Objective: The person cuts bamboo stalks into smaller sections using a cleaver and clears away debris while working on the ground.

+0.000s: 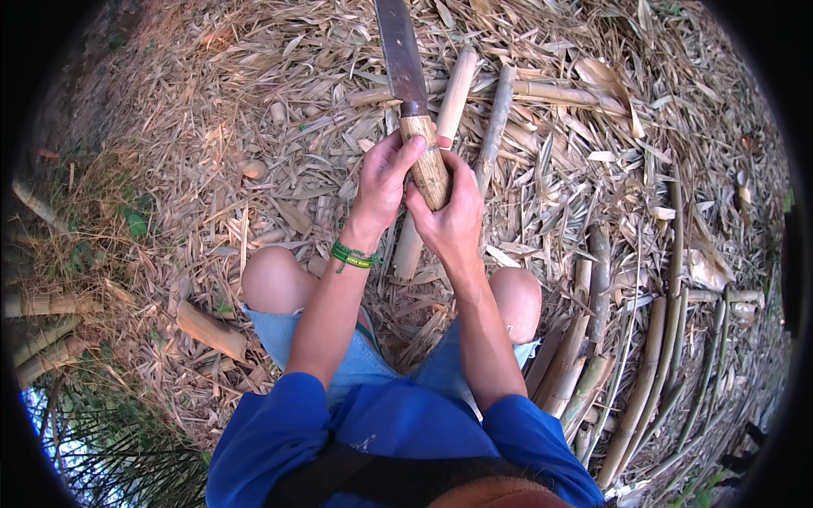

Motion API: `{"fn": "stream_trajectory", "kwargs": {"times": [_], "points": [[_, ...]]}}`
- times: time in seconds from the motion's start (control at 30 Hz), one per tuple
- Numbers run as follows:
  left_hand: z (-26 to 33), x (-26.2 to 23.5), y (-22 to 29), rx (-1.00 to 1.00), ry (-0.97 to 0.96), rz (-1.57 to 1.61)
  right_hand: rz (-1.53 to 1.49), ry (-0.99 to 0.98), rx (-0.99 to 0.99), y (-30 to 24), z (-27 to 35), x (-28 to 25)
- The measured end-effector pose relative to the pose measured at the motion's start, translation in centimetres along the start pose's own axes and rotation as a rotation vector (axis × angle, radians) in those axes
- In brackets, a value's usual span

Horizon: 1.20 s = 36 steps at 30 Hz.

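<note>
Both hands grip the wooden handle of a machete (428, 173), its dark broad blade pointing away from me and running out at the top edge. My left hand (383, 182) closes on the handle's left side, thumb lying along it. From the right, my right hand (453, 207) wraps the lower handle, near its butt end. Beneath the hands, a pale split piece of bamboo (458, 89) lies on the ground, partly hidden by them. A greyish bamboo pole (496, 123) lies just right of it.
Dry leaves and bamboo chips (322, 85) cover the ground. Another bamboo pole (572, 93) lies crosswise ahead. Several long bamboo poles (648, 381) lie to my right. A split bamboo chunk (212, 332) rests by my left knee (275, 278); cut bamboo ends (51, 347) show at far left.
</note>
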<state>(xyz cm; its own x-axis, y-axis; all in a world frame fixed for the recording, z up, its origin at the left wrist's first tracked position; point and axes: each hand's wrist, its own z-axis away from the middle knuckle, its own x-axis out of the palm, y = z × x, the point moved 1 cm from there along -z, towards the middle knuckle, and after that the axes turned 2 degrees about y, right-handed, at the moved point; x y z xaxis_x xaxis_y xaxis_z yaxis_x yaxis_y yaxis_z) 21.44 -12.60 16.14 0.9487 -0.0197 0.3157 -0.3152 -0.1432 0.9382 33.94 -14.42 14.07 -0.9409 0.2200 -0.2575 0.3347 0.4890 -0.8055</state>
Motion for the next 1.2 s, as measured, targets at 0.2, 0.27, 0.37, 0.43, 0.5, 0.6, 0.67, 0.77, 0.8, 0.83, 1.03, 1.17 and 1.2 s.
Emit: {"fn": "stream_trajectory", "kwargs": {"times": [0.2, 0.27, 0.37, 0.43, 0.5, 0.6, 0.67, 0.77, 0.8, 0.83, 1.03, 1.17, 1.2], "points": [[0.6, 1.0, 0.2, -0.009, -0.084, -0.094, -0.008, 0.067, 0.001, 0.5, -0.1, -0.7], [1.0, 1.6, 0.6, 0.018, -0.085, -0.097, -0.017, 0.078, -0.017, 0.6, -0.2, -0.9], [1.6, 3.0, 1.1, 0.104, -0.100, -0.172, -0.092, 0.108, 0.040, 0.5, -0.3, -0.9], [1.9, 3.9, 1.1, 0.089, -0.113, -0.175, -0.209, 0.113, 0.164, 0.5, -0.2, -0.9], [2.0, 4.3, 1.1, 0.088, -0.110, -0.218, -0.309, 0.112, 0.210, 0.5, -0.1, -0.8], [1.7, 4.5, 1.2, 0.046, -0.137, -0.234, -0.371, 0.125, 0.172, 0.6, -0.1, -0.8], [1.5, 4.6, 1.2, -0.002, -0.135, -0.183, -0.369, 0.131, 0.146, 0.8, -0.3, -0.9], [1.6, 5.2, 1.0, -0.013, -0.077, -0.152, -0.276, 0.158, 0.039, 1.1, -0.6, -1.2], [1.6, 5.4, 0.8, -0.021, -0.049, -0.145, -0.239, 0.176, -0.007, 1.2, -0.7, -1.3], [1.7, 5.6, 0.8, 0.018, -0.046, -0.117, -0.260, 0.161, -0.005, 1.2, -0.7, -1.4], [1.9, 5.9, 0.1, -0.045, -0.001, 0.173, -0.308, 0.236, -0.051, 1.1, -0.1, -1.3], [2.4, 6.2, 0.1, 0.153, 0.050, -0.040, -0.127, 0.263, -0.063, 0.8, 0.1, -1.2], [2.6, 6.2, 0.1, 0.200, 0.075, -0.095, -0.119, 0.261, -0.091, 0.7, 0.0, -1.3]]}}
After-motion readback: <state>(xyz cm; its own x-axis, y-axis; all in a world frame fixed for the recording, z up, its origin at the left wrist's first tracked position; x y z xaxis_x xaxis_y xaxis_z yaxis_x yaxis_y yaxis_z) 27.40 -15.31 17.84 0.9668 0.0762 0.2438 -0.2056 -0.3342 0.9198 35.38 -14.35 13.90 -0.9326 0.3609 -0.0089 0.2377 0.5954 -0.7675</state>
